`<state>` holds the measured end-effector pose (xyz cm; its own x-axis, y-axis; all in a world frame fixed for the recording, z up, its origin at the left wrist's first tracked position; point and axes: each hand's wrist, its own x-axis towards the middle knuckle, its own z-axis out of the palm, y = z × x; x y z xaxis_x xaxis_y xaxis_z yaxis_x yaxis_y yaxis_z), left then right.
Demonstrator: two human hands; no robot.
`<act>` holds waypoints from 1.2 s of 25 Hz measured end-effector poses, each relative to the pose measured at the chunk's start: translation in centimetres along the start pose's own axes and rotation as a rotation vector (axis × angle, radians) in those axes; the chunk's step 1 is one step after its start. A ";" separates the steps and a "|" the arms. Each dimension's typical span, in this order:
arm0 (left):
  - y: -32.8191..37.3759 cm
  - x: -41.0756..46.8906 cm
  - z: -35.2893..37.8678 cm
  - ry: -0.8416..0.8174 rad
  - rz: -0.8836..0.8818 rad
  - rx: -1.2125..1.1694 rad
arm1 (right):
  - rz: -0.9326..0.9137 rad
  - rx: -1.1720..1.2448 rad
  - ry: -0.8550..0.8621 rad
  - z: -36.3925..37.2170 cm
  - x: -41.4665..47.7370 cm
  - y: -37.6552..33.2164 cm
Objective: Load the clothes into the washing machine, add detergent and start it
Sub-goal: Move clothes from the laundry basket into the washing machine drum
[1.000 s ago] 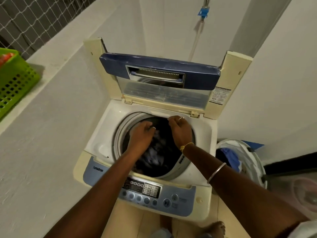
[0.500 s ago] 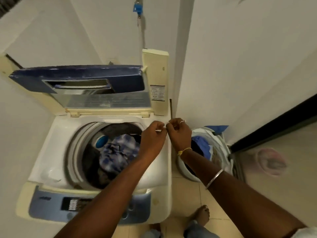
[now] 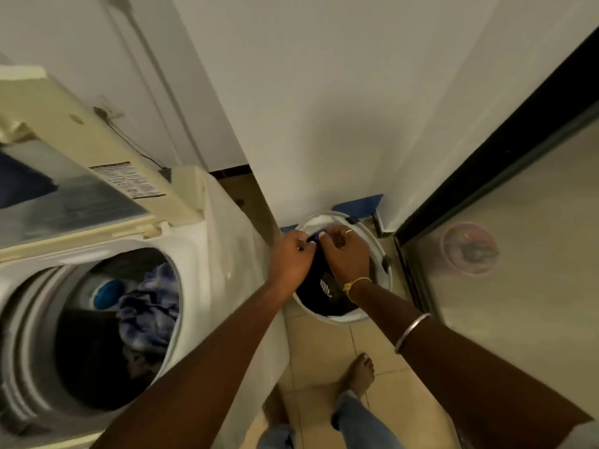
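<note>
- Washing machine (image 3: pixel 207 241): cut off by left + bottom edges; front not in frame.
- Lid (image 3: pixel 81 134): left part runs out of frame; label (image 3: pixel 128 179) print too small to read.
- Drum (image 3: pixel 29 319): rim smeared by blur; lower inside too dark to make out.
- Clothes (image 3: pixel 149 309): blue-white piece shows, what's under it can't be told.
- Basket (image 3: pixel 324 218): near rim + inside mostly hidden by hands/forearms.
- Dark garment (image 3: pixel 317 283): left hand (image 3: pixel 290 257) + right hand (image 3: pixel 348 254) pinch its top edge; white print part-covered by right wrist.
- Blue thing (image 3: pixel 359 202) behind basket: mostly hidden.
- Pinkish round thing (image 3: pixel 470 247): hazy, can't ID.
</note>
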<state>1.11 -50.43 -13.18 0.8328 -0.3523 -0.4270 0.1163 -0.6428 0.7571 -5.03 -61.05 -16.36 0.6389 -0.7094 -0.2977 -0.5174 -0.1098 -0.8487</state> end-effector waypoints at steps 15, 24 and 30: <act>-17.2 16.5 15.6 -0.107 -0.365 0.175 | 0.146 -0.409 -0.320 8.7 17.9 22.1; -31.2 27.9 26.2 -0.079 -0.324 0.441 | -0.041 -0.813 -0.355 18.3 27.6 34.8; -32.0 30.2 24.8 -0.098 -0.314 0.535 | -0.086 -0.823 -0.332 20.1 30.7 37.1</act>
<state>9.14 -57.33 -62.57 0.7463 -0.1360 -0.6516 0.0388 -0.9684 0.2465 6.83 -72.88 -65.82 0.7605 -0.4513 -0.4669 -0.6232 -0.7094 -0.3293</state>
